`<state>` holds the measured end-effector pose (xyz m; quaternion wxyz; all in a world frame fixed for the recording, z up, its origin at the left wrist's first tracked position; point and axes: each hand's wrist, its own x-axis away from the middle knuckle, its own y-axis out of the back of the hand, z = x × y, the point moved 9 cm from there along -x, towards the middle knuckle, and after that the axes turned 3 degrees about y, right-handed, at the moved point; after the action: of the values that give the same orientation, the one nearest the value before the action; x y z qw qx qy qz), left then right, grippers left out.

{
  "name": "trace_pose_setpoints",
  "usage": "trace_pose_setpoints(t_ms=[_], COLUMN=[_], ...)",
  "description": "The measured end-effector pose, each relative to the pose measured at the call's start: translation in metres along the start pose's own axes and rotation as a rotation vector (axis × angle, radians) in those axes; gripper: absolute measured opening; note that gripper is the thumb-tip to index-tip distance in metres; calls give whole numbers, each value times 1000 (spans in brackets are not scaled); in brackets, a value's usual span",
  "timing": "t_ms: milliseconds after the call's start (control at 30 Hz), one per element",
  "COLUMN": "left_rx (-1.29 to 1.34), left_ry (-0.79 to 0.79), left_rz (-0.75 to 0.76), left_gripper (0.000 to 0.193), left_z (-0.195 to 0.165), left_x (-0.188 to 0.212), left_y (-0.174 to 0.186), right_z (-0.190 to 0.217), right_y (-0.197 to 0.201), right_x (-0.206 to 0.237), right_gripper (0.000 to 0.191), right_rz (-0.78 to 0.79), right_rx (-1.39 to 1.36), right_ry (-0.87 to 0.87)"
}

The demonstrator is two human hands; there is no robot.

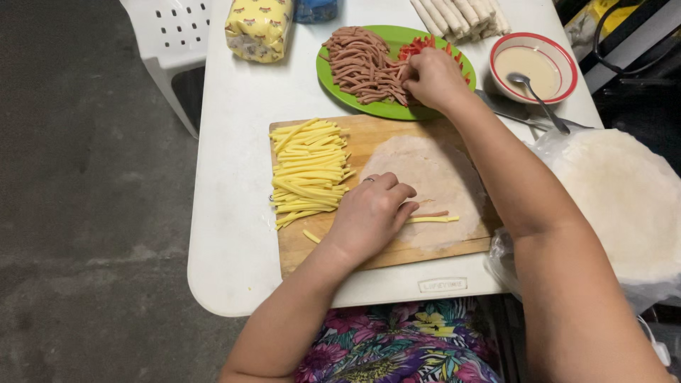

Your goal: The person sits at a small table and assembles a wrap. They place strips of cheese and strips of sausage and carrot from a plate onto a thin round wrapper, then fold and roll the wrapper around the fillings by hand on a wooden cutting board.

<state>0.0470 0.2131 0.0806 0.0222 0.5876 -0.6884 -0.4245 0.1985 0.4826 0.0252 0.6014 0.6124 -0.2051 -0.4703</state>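
On the far left a white plastic chair (174, 35) stands beside the white table (227, 234), and a yellow wrapped packet (259, 27) lies on the table's far edge. Nearer is a wooden cutting board (298, 248) with a pile of yellow cheese strips (308, 174) on its left part. The left hand (369, 216) rests on the board with its fingers curled loosely, pressing on a round thin wrapper (440, 174); one yellow strip and one brown strip (433, 216) lie on the wrapper just beside its fingertips. Farther away, a green plate (383, 108) carries brown sausage strips (358, 64) and some red pieces (415, 48). The right hand (433, 78) is over this plate, its fingers pinched together on the sausage strips. To the right stands a red-rimmed bowl (564, 53) with pale liquid and a spoon (535, 96), and nearer a stack of wrappers (624, 198) in clear plastic.
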Motion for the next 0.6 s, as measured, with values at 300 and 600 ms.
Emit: trace_pose_setpoints(t_ms=[300, 600], left_rx=[-6, -8], left_ry=[-8, 18], left_rz=[9, 9], left_gripper=[14, 13], left_z=[0, 7], left_x=[1, 1], left_y=[-3, -3], right_z=[25, 22], right_y=[0, -16], right_x=[-19, -37], right_gripper=[27, 21], right_rz=[-76, -192], right_rx=[-137, -486], right_ry=[-75, -155])
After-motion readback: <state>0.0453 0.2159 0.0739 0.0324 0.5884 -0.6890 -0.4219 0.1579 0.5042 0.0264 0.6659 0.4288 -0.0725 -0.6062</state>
